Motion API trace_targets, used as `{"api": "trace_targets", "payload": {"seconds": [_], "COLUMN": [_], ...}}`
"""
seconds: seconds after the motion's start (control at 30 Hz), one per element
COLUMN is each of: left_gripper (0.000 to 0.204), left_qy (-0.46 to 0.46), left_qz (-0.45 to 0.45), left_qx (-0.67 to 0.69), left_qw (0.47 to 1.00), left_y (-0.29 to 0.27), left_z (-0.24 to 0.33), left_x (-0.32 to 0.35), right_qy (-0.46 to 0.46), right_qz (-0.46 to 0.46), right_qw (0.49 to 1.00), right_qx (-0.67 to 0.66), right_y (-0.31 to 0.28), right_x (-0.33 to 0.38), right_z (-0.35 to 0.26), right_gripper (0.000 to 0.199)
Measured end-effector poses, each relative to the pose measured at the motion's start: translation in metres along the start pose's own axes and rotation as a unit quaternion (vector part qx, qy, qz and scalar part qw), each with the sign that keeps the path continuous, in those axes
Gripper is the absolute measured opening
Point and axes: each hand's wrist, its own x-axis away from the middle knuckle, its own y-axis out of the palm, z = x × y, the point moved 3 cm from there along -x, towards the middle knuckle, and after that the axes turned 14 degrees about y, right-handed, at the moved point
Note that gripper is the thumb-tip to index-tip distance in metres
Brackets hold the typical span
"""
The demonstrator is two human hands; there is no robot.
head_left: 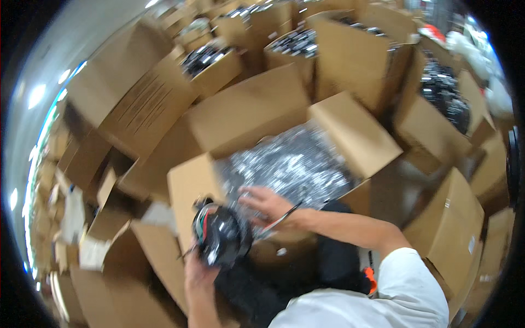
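My left hand (201,271) grips a round, glossy black housing (225,240) from below, with red, green and white wires on its left side. I cannot tell exactly what device it is. To its right is my right hand (267,206), blurred, with its fingers stretched out and nothing seen in them. That hand lies over the near edge of an open cardboard box (249,117), whose flaps are folded outward. Shiny clear plastic wrapping (295,167) with dark contents fills this box.
Behind stand several open boxes, among them one with black wrapped items (205,57) and another at the right with similar bundles (445,93). A tall cardboard box (445,235) is close to my right arm. Cardboard flaps (158,262) rise at my left. An orange object (371,280) is beside my right side.
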Motion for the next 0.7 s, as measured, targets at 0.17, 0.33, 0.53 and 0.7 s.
{"api": "trace_targets", "payload": {"seconds": [0.17, 0.33, 0.53, 0.7], "left_gripper": [0.060, 0.058, 0.072, 0.072], "left_qy": [-0.047, 0.124, 0.061, 0.020], "left_qz": [-0.209, -0.602, -0.668, -0.597], "left_qx": [-0.338, -0.648, -0.680, -0.641], "left_qw": [0.916, 0.449, 0.296, 0.481], "left_y": [0.020, 0.114, 0.161, 0.157], "left_z": [0.018, 0.001, 0.013, 0.040], "left_x": [0.000, 0.016, 0.014, 0.012], "right_qy": [-0.013, 0.024, 0.160, 0.076], "right_qz": [0.085, 0.082, -0.508, -0.474], "right_qw": [0.996, 0.979, 0.767, 0.801], "right_qx": [0.035, -0.187, -0.358, -0.356], "right_y": [-0.076, -0.127, -0.041, -0.054], "right_x": [-0.024, -0.058, -0.022, -0.009], "right_z": [0.029, -0.072, -0.057, -0.076], "right_gripper": [0.023, 0.028, 0.065, 0.102]}}
